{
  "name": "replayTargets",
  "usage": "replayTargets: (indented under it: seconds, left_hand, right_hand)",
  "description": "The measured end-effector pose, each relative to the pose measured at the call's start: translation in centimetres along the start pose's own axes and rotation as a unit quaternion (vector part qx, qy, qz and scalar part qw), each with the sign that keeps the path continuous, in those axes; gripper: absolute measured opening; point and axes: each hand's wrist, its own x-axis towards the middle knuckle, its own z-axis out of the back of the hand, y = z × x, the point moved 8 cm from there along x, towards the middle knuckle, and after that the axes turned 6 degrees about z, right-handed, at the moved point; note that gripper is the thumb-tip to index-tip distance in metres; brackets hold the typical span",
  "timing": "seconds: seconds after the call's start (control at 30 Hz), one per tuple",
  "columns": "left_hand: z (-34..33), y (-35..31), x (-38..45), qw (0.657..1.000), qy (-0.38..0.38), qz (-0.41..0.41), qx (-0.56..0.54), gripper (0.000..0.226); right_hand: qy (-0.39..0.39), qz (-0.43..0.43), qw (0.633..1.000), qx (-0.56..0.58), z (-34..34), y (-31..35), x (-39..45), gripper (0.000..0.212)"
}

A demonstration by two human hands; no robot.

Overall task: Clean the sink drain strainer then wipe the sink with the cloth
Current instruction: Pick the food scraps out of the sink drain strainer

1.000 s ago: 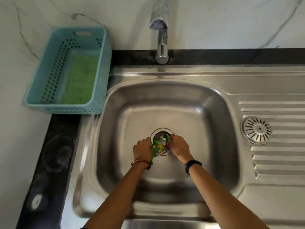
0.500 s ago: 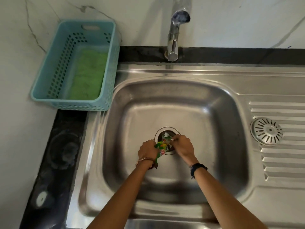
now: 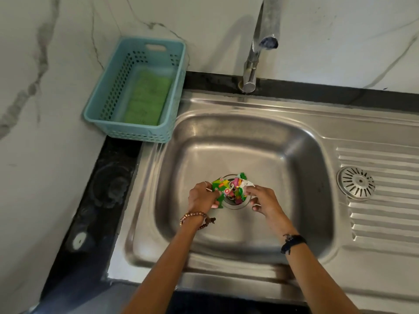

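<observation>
Both my hands are down in the steel sink (image 3: 294, 168), over the drain opening (image 3: 235, 203). My left hand (image 3: 203, 197) grips crumpled green, pink and white wrapper scraps (image 3: 233, 189) at their left side. My right hand (image 3: 264, 200) pinches the white edge of the same scraps from the right. More scraps sit inside the drain opening. The round metal strainer (image 3: 356, 182) lies on the ribbed draining board to the right of the basin. A green cloth (image 3: 146, 99) lies in the blue basket at the back left.
The blue perforated basket (image 3: 106, 103) stands on the black counter against the marble wall. A chrome tap (image 3: 254, 64) rises behind the basin. The black counter strip (image 3: 90, 211) runs along the sink's left side.
The wrapper scraps have come up out of the drain and spread wider between my hands. My hands have moved slightly apart. The view has shifted left.
</observation>
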Motion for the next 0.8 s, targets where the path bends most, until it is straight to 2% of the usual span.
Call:
replayTargets:
  seconds: [0.13,0.23,0.3,0.43,0.6,0.7,0.8]
  left_hand:
    - [2.1,0.6,-2.7,0.991,-0.026,0.003,-0.130,0.009]
    - [4.6,1.6,-6.7,0.976,-0.061,-0.024,-0.210,0.012]
    - [6.3,2.5,-10.0,0.962,-0.079,-0.048,-0.258,0.018]
    - [9.3,6.5,-17.7,0.931,-0.143,-0.088,-0.325,0.004]
    - [9.5,16.8,-27.4,0.863,-0.229,-0.059,-0.447,0.009]
    - [8.2,24.1,-31.5,0.837,-0.270,-0.016,-0.476,0.002]
    - [7.1,31.1,-34.3,0.792,-0.308,0.025,-0.527,0.010]
  right_hand:
    - [0.020,0.027,0.998,0.046,-1.1,1.1,-3.1,0.007]
    - [0.050,0.063,0.995,0.057,-3.0,2.3,-6.3,0.014]
    - [0.087,0.088,0.991,0.054,-4.7,3.2,-8.9,0.019]
    - [0.189,0.132,0.972,0.035,-8.5,3.7,-15.2,0.028]
    - [0.321,0.141,0.936,-0.019,-12.0,-0.6,-23.5,0.027]
    - [0.398,0.152,0.899,-0.103,-14.5,-5.7,-27.8,0.024]
    - [0.461,0.136,0.859,-0.179,-17.5,-11.7,-30.8,0.024]
